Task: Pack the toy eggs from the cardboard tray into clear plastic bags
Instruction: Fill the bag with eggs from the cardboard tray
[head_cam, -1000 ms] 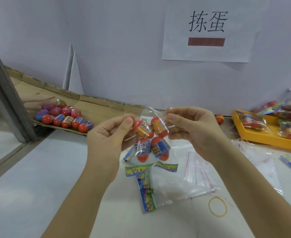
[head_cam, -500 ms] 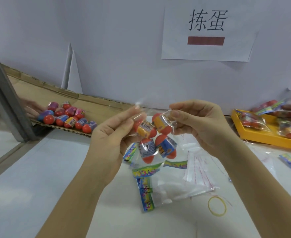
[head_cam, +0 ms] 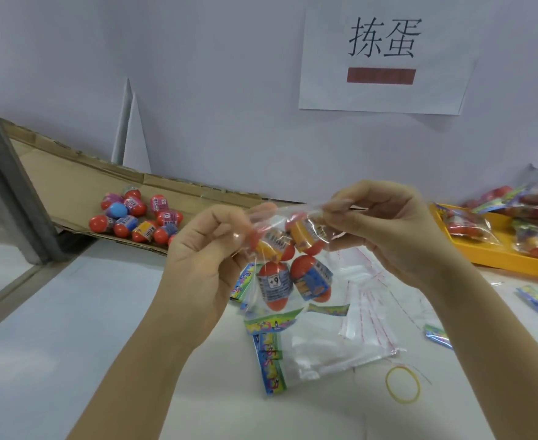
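Head view: the left hand (head_cam: 204, 249) and right hand (head_cam: 385, 230) each pinch a top corner of the bag (head_cam: 288, 214) between thumb and curled fingers, holding it raised at frame centre. The bag contains four eggs (head_cam: 274, 285), two above two. The tray (head_cam: 80, 182) lies at middle left, against the wall, with a cluster of loose eggs (head_cam: 134, 217) on it. Below the hands, spare bags (head_cam: 366, 309) and labels (head_cam: 269, 360) lie on the table (head_cam: 71, 328); a rubber band (head_cam: 402, 384) lies at lower right. A yellow bin (head_cam: 496, 257) of packed bags sits at the right edge.
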`<state>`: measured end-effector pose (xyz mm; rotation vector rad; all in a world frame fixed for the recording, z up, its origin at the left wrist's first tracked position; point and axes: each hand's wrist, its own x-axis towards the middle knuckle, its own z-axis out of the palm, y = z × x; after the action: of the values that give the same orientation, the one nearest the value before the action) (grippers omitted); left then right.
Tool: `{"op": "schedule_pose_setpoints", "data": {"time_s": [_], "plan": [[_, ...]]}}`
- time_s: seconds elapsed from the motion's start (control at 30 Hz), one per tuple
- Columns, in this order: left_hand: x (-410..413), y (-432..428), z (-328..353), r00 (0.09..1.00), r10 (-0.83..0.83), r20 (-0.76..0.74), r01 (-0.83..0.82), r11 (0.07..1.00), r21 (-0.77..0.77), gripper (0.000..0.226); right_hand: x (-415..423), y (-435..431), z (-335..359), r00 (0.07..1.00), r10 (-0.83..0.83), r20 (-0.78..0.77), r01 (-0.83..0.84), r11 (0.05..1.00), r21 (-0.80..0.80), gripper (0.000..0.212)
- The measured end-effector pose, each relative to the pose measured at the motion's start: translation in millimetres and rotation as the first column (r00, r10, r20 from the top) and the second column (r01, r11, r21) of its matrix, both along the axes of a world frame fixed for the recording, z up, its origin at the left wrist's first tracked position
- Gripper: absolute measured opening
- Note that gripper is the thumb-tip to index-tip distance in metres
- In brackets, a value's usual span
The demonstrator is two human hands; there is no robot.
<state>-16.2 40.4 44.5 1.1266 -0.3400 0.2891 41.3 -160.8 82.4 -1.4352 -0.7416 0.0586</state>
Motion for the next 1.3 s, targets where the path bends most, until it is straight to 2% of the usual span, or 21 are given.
{"op": "schedule_pose_setpoints", "data": {"time_s": [0.1,0.2,0.27,0.33,0.43,0.53,0.67,0.77,0.87,0.93,1.03,1.1,1.23,1.3], "plan": [[3.5,2.6,-0.9,1.0,0.005,0.014,-0.004,0.998,-0.061,0.038,0.9,-2.9,0.5,1.0,-0.009,0.007,0.009,1.0,0.015,0.01],[6.2,8.5,-2.1,0.999,0.032,0.006,-0.032,0.998,-0.045,0.032,1.1,-6.1,4.1,0.997,-0.071,0.029,0.071,0.997,0.016,0.019],[5.5,8.7,-1.0,0.998,-0.068,-0.012,0.067,0.995,-0.072,0.031,0.1,-5.1,5.8,0.994,-0.104,0.032,0.103,0.994,0.023,0.017],[3.3,5.6,-2.0,0.992,-0.122,-0.017,0.121,0.992,-0.039,0.04,-1.6,-2.6,6.1,0.994,-0.11,0.023,0.11,0.994,0.019,0.012],[2.5,0.5,-3.0,1.0,-0.025,-0.003,0.025,0.996,0.08,0.035,-2.7,-0.5,5.5,0.994,-0.113,0.007,0.113,0.994,0.002,0.008],[2.3,-0.3,-5.0,0.998,0.057,-0.028,-0.054,0.995,0.088,0.046,-1.5,-0.5,4.6,0.993,-0.115,0.003,0.115,0.993,-0.02,0.006],[2.5,-2.5,-5.6,0.986,0.162,-0.034,-0.158,0.984,0.086,0.023,-0.5,1.1,2.2,0.995,-0.094,-0.031,0.093,0.995,-0.034,0.006],[2.0,-2.8,-6.3,0.987,0.163,-0.004,-0.162,0.982,0.092,0.022,-0.2,3.2,2.1,0.996,-0.048,-0.079,0.047,0.999,-0.008,0.004],[1.7,-2.1,-5.8,0.991,0.132,0.026,-0.135,0.984,0.113,0.012,0.6,5.6,0.8,0.992,-0.048,-0.119,0.052,0.998,0.027,0.024],[0.9,-0.4,-5.8,0.989,0.125,0.072,-0.137,0.973,0.184,0.022,0.2,7.5,-0.7,0.988,-0.066,-0.143,0.073,0.996,0.042,0.036],[-1.8,-0.2,-3.8,0.991,0.077,0.109,-0.096,0.977,0.188,0.033,-0.4,9.9,-1.6,0.985,-0.071,-0.157,0.078,0.996,0.043,0.04],[-2.5,-1.2,-2.9,0.988,0.076,0.135,-0.1,0.978,0.184,0.03,-0.4,10.4,-0.6,0.985,-0.08,-0.152,0.087,0.995,0.038,0.036],[-1.0,0.4,-3.6,0.989,0.091,0.12,-0.106,0.986,0.128,0.028,-0.9,8.1,1.6,0.988,-0.011,-0.154,0.021,0.998,0.065,0.003],[-1.3,0.8,-2.6,0.993,0.054,0.103,-0.064,0.994,0.091,0.025,-0.4,6.6,1.2,0.991,0.007,-0.134,0.003,0.997,0.074,0.004]]}}
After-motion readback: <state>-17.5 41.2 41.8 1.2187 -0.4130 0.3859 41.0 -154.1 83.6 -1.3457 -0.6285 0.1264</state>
